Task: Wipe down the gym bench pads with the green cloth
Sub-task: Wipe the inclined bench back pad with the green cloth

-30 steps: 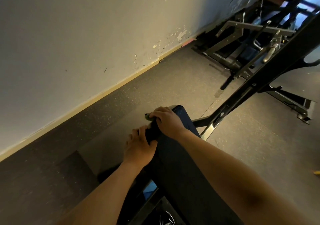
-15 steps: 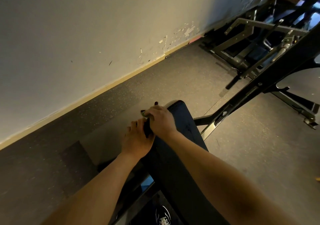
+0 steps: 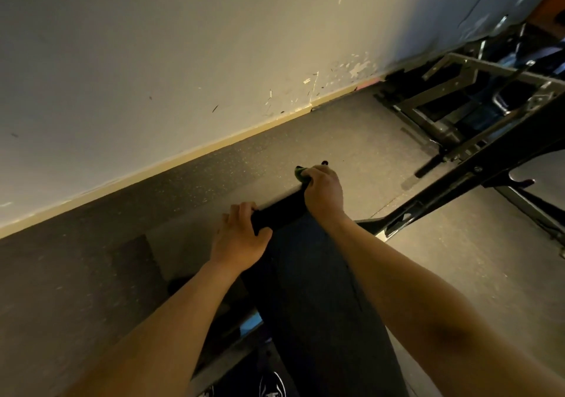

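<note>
A long dark bench pad (image 3: 308, 289) runs from the bottom of the view up to its far end at the middle. My right hand (image 3: 324, 190) presses on the far end of the pad, closed on the green cloth (image 3: 301, 173), of which only a small crumpled bit shows past the fingers. My left hand (image 3: 241, 237) grips the pad's left edge a little nearer to me, fingers curled over the side. Both forearms stretch out over the pad.
A pale wall with chipped paint and a cream skirting board (image 3: 195, 149) runs along the left. Speckled rubber floor (image 3: 458, 259) surrounds the bench. A black slanted rack frame (image 3: 477, 173) and further grey machine frames (image 3: 452, 91) stand at the right and back right.
My right hand has slid with the cloth farther along the pad toward its far end, away from my left hand. The left hand keeps its grip on the pad's edge. The view has shifted.
</note>
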`<action>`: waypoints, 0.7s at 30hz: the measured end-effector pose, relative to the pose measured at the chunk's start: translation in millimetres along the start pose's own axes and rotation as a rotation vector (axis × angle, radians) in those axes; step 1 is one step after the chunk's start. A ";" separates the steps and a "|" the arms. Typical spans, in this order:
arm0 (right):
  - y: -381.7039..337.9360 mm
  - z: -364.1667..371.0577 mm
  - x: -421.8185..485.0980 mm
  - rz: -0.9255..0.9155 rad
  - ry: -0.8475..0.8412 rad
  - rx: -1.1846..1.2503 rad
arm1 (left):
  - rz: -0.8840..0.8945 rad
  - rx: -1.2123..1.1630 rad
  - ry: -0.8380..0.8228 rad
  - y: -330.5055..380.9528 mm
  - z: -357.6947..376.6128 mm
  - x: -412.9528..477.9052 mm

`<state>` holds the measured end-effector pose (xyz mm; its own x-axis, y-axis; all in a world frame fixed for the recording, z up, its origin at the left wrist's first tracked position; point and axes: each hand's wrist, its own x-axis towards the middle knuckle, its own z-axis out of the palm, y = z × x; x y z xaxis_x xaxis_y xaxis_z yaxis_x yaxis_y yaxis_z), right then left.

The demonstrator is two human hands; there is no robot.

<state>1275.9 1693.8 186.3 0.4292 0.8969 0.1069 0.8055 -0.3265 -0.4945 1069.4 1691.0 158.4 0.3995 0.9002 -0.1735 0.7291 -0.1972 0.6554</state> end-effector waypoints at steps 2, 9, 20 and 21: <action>-8.1 7.0 -10.6 -0.074 -0.015 0.016 | -0.019 -0.045 -0.016 -0.4 0.4 -1.5; -63.4 19.1 -60.6 -0.281 -0.215 0.077 | -0.036 -0.252 0.115 -11.6 8.0 -37.8; -64.9 14.7 -69.1 -0.554 -0.422 -0.046 | -0.173 -0.647 0.190 -29.1 16.6 -67.4; -56.0 10.9 -59.8 -0.516 -0.395 -0.053 | -0.219 -0.701 0.198 -27.5 16.4 -68.5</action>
<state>1200.7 1661.7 198.1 -0.1925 0.9812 -0.0107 0.8913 0.1703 -0.4202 1031.1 1628.3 140.2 0.1304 0.9563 -0.2617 0.2301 0.2275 0.9462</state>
